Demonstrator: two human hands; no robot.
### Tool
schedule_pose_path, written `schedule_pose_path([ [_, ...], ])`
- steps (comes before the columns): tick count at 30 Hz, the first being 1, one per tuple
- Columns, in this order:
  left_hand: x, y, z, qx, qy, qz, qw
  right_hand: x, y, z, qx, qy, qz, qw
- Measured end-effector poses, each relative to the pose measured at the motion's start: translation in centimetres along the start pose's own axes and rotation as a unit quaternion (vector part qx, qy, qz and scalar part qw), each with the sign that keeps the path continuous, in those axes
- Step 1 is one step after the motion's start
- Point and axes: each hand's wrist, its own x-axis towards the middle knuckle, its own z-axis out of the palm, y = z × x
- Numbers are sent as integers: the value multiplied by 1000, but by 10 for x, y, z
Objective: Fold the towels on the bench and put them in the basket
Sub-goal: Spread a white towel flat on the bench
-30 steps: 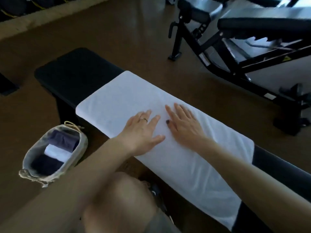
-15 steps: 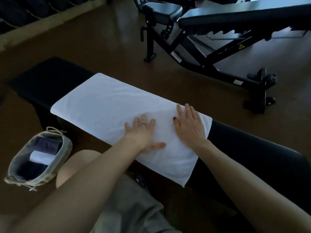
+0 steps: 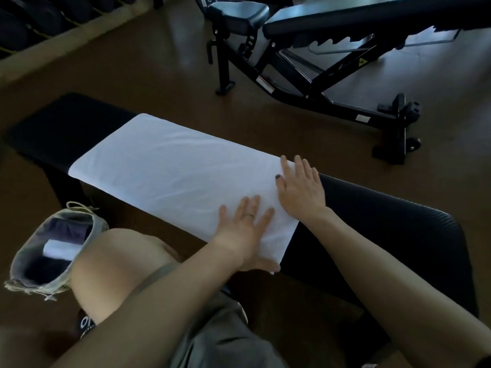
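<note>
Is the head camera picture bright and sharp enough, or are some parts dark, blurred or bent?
Head view: dim overall; the white towel is the brightest area, the black bench loses detail in shadow. Window glare lies on the floor. Wide-angle bending shows at the edges; the basket looks slightly soft.

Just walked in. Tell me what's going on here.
A person is folding a white towel on a black bench. Both hands lie flat on the towel near its right end: the left hand toward the near edge, the right hand beside it at the far corner, pressing the cloth smooth. The towel lies spread along the bench. A basket on the floor to the left already holds folded towels, dark and white.
</note>
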Motion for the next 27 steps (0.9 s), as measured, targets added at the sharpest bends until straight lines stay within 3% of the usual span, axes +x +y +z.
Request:
schedule_pose_path([
  [5,-5,27,25,51,-14,28,998,3,12,8,-12,-27,-16,999],
  [9,-9,17,5,-26,-51,36,998,11,28,2,-10,-22,70,997],
  [12,-8,21,-2,-39,-17,23,999,13,26,-1,-13,-25,81,996],
  [17,-1,13,-15,-59,67,9,996,13,-3,-4,-30,10,-17,999],
  [20,12,-38,-38,-62,96,-71,991,24,-39,-5,-17,8,-82,996],
  [23,17,-92,-34,-74,25,-186,979,31,-77,0,-28,-9,-158,987],
  [25,19,-118,-25,-86,-29,-200,976,31,-97,11,-55,-47,-208,975],
  [27,24,-140,-23,-87,-15,-189,978,34,-110,22,-80,-67,-229,968],
])
